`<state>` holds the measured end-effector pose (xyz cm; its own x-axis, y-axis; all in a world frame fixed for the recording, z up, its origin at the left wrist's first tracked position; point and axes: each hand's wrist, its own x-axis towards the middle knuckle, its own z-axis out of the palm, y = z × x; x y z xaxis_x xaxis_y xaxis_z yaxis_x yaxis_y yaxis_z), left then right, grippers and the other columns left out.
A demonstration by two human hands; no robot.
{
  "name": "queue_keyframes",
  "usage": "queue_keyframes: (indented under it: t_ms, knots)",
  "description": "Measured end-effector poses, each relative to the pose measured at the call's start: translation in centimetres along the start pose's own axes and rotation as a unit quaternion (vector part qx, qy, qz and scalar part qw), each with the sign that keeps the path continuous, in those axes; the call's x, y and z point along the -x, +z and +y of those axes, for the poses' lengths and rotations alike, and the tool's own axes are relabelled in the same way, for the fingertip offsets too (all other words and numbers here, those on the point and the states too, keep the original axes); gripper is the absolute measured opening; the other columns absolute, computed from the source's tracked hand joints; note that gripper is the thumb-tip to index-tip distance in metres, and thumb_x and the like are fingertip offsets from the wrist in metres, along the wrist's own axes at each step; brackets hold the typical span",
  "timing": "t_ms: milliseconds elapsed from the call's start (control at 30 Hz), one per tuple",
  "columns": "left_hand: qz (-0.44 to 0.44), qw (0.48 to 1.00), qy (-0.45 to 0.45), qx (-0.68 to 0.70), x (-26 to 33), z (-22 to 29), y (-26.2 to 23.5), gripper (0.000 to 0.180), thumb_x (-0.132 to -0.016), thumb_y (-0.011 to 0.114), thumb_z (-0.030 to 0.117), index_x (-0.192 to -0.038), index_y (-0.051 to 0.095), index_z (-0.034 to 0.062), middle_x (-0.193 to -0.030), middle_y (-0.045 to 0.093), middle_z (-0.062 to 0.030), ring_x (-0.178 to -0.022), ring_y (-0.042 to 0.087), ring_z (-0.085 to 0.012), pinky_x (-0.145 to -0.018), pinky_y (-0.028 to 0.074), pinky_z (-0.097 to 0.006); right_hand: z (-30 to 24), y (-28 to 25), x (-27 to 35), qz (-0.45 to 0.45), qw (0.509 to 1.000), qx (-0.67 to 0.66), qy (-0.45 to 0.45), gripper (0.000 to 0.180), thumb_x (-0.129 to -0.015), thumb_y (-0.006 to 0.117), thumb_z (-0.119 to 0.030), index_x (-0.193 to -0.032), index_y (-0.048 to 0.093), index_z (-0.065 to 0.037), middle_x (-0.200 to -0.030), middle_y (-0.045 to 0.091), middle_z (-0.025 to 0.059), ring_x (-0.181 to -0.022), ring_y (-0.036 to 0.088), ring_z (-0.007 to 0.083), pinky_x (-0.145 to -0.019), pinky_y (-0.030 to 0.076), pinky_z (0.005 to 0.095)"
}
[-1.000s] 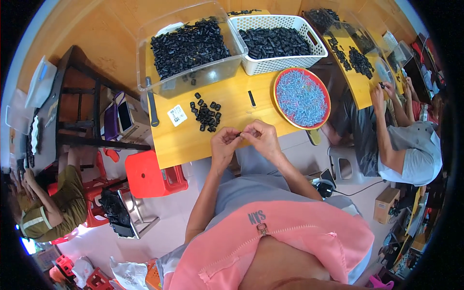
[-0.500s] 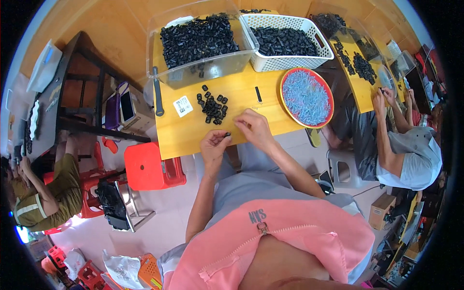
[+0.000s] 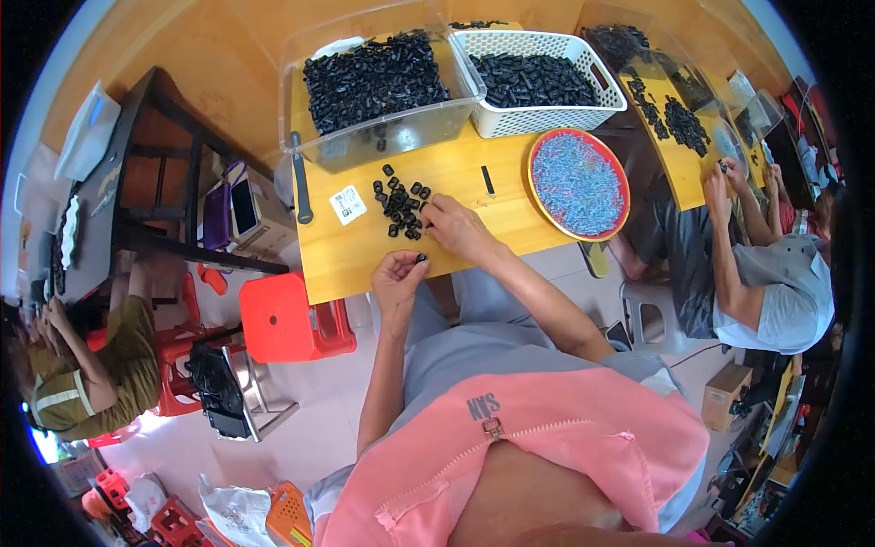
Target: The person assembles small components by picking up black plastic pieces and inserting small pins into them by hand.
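My left hand [image 3: 398,276] is at the near edge of the yellow table [image 3: 346,255], pinching a small black part [image 3: 421,259] between thumb and fingers. My right hand [image 3: 453,226] rests on the table, its fingertips at a loose pile of small black parts [image 3: 401,202] just to its left. Whether the right hand holds a part is hidden by its fingers.
A clear bin [image 3: 378,91] and a white basket [image 3: 538,80] full of black parts stand at the back. A round red tray [image 3: 578,182] of blue-grey bits lies right. A white tag [image 3: 346,204], a dark tool [image 3: 301,178], a red stool [image 3: 287,319] and seated people left and right.
My hands have separated: the left drew back to the table edge with a black part, and the right reached left to the pile. The view has shifted toward the table.
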<state>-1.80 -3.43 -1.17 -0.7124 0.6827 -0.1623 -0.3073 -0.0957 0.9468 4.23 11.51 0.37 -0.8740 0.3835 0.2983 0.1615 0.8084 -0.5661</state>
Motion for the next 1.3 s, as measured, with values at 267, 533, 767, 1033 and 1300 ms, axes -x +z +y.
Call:
queue_keyframes:
  t_ms: [267, 533, 767, 1033, 1300]
  knots:
    - [-0.009, 1.0, -0.014, 0.023, 0.1, 0.5, 0.4, 0.015, -0.074, 0.062, -0.005, -0.087, 0.055, -0.0005, -0.075, 0.059, -0.005, -0.066, 0.059, -0.0102, -0.062, 0.049, -0.021, -0.3, 0.0, 1.7, 0.025, 0.997, 0.052, -0.048, 0.016, -0.07, 0.055, -0.001, -0.085, 0.053, -0.002, -0.082, 0.049, 0.013, -0.08, 0.052, 0.0314, -0.065, 0.046, 0.0386]
    - [-0.026, 0.999, -0.028, 0.032, -0.3, 1.9, 1.6, 0.014, -0.076, 0.06, -0.003, -0.088, 0.054, -0.0012, -0.081, 0.06, -0.007, -0.07, 0.06, -0.012, -0.067, 0.05, -0.023, 0.5, -2.0, 3.0, 0.072, 0.8, -0.524, 0.283, 0.011, -0.072, 0.062, 0.001, -0.083, 0.061, 0.003, -0.077, 0.063, 0.0069, -0.068, 0.059, 0.0113, -0.059, 0.048, 0.0237]
    - [-0.052, 0.998, -0.021, 0.034, -0.7, 1.5, 2.1, 0.014, -0.075, 0.06, -0.004, -0.088, 0.056, -0.0016, -0.08, 0.06, -0.0061, -0.071, 0.06, -0.0118, -0.068, 0.05, -0.022, -0.6, -3.9, 3.4, 0.047, 0.795, -0.542, 0.267, 0.017, -0.074, 0.062, 0.0, -0.09, 0.062, 0.002, -0.076, 0.062, 0.0058, -0.066, 0.058, 0.0096, -0.062, 0.048, 0.022]
    - [-0.057, 0.998, 0.0, 0.019, -0.6, 1.5, 1.6, 0.017, -0.076, 0.062, -0.001, -0.092, 0.058, -0.0009, -0.083, 0.062, -0.0066, -0.072, 0.06, -0.0123, -0.067, 0.049, -0.023, -2.0, -3.1, 3.4, 0.012, 0.847, -0.489, 0.208, 0.013, -0.076, 0.06, 0.0, -0.089, 0.061, 0.004, -0.075, 0.061, 0.0059, -0.066, 0.058, 0.009, -0.06, 0.047, 0.0208]
    - [-0.076, 0.997, 0.008, -0.018, -0.4, 1.4, 1.2, 0.016, -0.074, 0.064, 0.001, -0.09, 0.061, -0.0028, -0.081, 0.063, -0.0075, -0.073, 0.06, -0.0122, -0.066, 0.049, -0.023, -2.5, -3.0, 3.7, 0.03, 0.948, -0.286, 0.137, 0.007, -0.076, 0.059, 0.002, -0.082, 0.061, 0.004, -0.074, 0.057, 0.0058, -0.066, 0.058, 0.0115, -0.057, 0.046, 0.0215]
